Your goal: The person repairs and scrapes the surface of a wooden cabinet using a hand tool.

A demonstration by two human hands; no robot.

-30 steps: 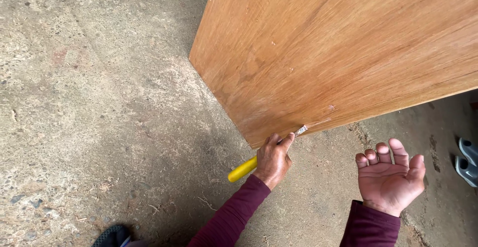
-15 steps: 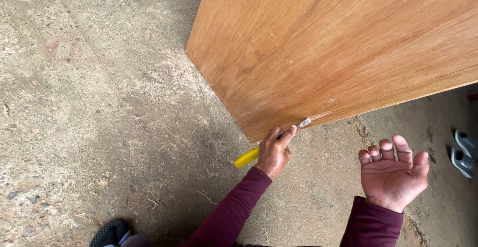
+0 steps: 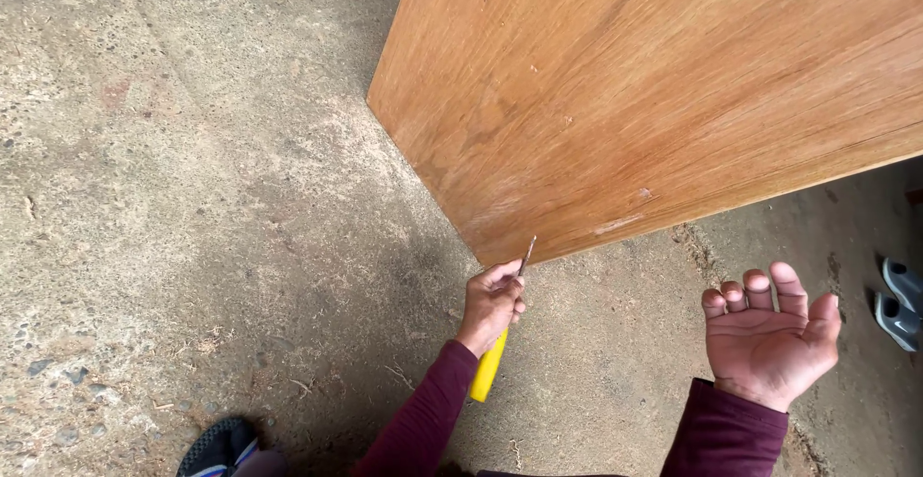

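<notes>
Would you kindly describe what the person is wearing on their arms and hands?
Both arms are covered by long, dark maroon sleeves that end at the wrists. The left hand and the right hand are bare: no gloves, and no rings, watch or bracelets show. The sleeves look plain, without visible markings.

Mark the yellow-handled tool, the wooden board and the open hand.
yellow-handled tool (image 3: 486,373), head view, on its yellow handle.
wooden board (image 3: 654,92), head view, on its broad face.
right hand (image 3: 769,338), head view, on the palm.

A: anyone spot any packages, labels, signs or screens in this one?
B: nope, none at all. No box, no sticker, no sign, no display anywhere in view.
</notes>
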